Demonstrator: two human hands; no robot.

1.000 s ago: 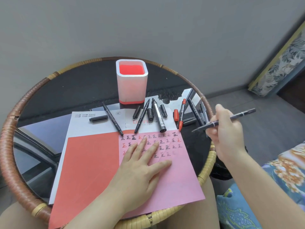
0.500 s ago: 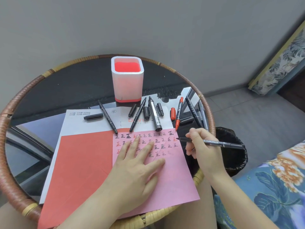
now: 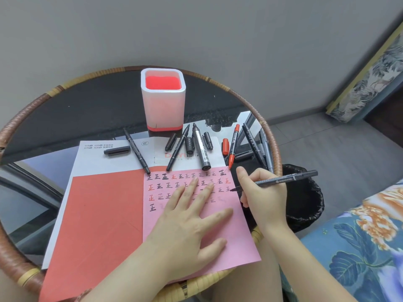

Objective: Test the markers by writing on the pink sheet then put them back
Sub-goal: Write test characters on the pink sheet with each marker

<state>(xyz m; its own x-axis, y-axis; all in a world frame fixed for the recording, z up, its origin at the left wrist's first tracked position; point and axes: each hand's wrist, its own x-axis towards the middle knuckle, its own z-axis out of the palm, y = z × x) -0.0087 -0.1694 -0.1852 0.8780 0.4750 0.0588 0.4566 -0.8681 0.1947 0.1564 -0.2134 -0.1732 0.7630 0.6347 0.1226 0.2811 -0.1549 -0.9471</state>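
The pink sheet (image 3: 231, 243) lies at the table's near right, its top rows filled with black and red written characters. My left hand (image 3: 192, 216) rests flat on it, fingers spread. My right hand (image 3: 263, 192) grips a thin black marker (image 3: 287, 178), whose tip touches the sheet's right edge in the third row. Several uncapped markers and loose caps (image 3: 196, 147) lie in a fan above the sheet. Behind them stands a white pen holder with a red inside (image 3: 163, 105), nothing visible in it.
A red sheet (image 3: 98, 219) and a white printed sheet (image 3: 98, 158) lie under and left of the pink one. The round glass table has a woven rattan rim (image 3: 28, 110). A black-lined bin (image 3: 305, 197) stands on the floor to the right, beside a floral cushion (image 3: 359, 247).
My right hand came down from the air at the table's right edge and set the marker tip on the pink sheet. My left hand stayed flat on the sheet.
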